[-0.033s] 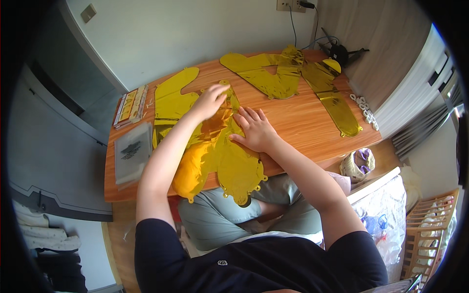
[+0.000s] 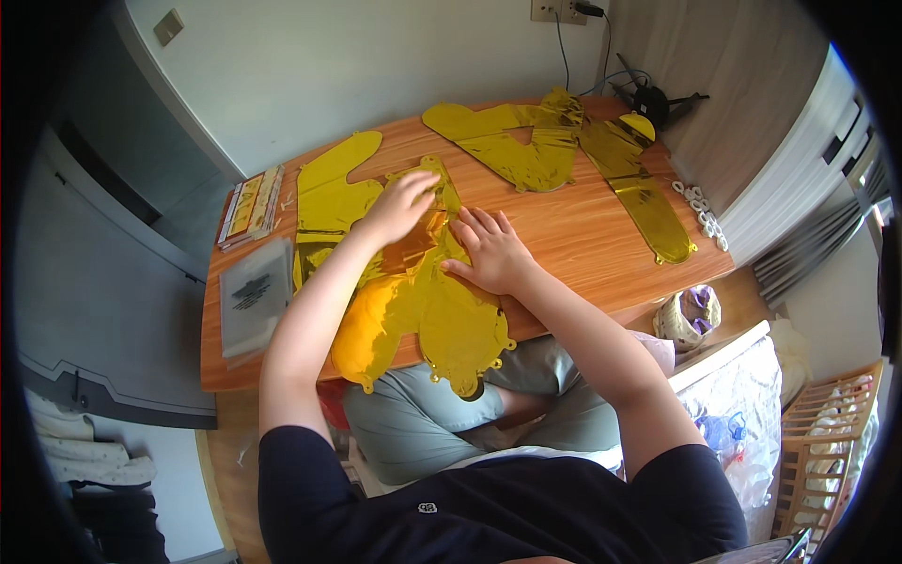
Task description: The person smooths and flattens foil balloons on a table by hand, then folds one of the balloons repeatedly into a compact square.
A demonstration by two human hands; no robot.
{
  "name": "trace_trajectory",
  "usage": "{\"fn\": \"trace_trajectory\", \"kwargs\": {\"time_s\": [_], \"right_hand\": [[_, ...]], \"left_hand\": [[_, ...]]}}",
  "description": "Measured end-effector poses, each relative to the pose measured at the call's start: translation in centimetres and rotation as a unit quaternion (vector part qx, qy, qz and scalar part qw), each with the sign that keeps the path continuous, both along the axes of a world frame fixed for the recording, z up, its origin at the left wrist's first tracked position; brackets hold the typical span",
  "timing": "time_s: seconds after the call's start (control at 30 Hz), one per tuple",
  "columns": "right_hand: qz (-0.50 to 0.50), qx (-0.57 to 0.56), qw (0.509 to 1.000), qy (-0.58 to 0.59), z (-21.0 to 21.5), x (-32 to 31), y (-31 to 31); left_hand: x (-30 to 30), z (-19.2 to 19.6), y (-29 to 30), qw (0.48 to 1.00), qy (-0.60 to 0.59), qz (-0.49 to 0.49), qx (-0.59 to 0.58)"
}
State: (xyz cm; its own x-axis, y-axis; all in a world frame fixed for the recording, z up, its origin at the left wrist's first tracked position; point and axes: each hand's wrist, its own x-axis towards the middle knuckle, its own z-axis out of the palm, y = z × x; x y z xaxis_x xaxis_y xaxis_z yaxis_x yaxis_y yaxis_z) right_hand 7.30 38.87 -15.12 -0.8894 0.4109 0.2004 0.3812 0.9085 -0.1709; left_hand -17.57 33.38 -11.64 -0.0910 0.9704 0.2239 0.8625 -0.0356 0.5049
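Note:
A flat gold foil balloon [image 2: 462, 324] lies under my hands, its scalloped near end reaching over the table's front edge above my lap. My right hand [image 2: 493, 254] rests palm down on the foil and the tabletop, fingers spread. Over the balloon's far part is my left hand [image 2: 402, 209], its fingers extended and slightly bent, holding nothing; whether the fingertips touch the foil I cannot tell. Another flat gold foil balloon [image 2: 329, 193] stretches out to the left, partly behind my left forearm. An orange-lit rounded foil part [image 2: 362, 338] sits beside that forearm.
More gold foil balloons lie at the back [image 2: 507, 132] and on the right [image 2: 648, 209] of the wooden table [image 2: 554, 235]. White rings [image 2: 700, 211] line its right edge. At left are booklets [image 2: 252, 209] and a clear plastic sleeve [image 2: 256, 291]. A black router [image 2: 650, 101] stands back right.
My left hand has moved slightly toward me and to the left over the foil. My right hand has stayed in place.

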Motion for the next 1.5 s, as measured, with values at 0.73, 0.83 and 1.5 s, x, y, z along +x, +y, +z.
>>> {"fn": "trace_trajectory", "kwargs": {"time_s": [0.73,0.83,1.5], "right_hand": [[0.021,-0.031,0.999,0.027,0.3,-0.7,0.1],[0.027,-0.080,0.996,0.025,0.6,-0.5,0.5],[0.022,0.012,1.000,0.006,0.2,-0.2,-1.2]], "left_hand": [[4.5,-2.1,-6.7,0.973,0.198,-0.094,-0.071],[4.8,-1.9,-6.7,0.968,0.216,-0.090,-0.089],[4.2,-2.0,-6.4,0.968,0.209,-0.095,-0.100]]}}
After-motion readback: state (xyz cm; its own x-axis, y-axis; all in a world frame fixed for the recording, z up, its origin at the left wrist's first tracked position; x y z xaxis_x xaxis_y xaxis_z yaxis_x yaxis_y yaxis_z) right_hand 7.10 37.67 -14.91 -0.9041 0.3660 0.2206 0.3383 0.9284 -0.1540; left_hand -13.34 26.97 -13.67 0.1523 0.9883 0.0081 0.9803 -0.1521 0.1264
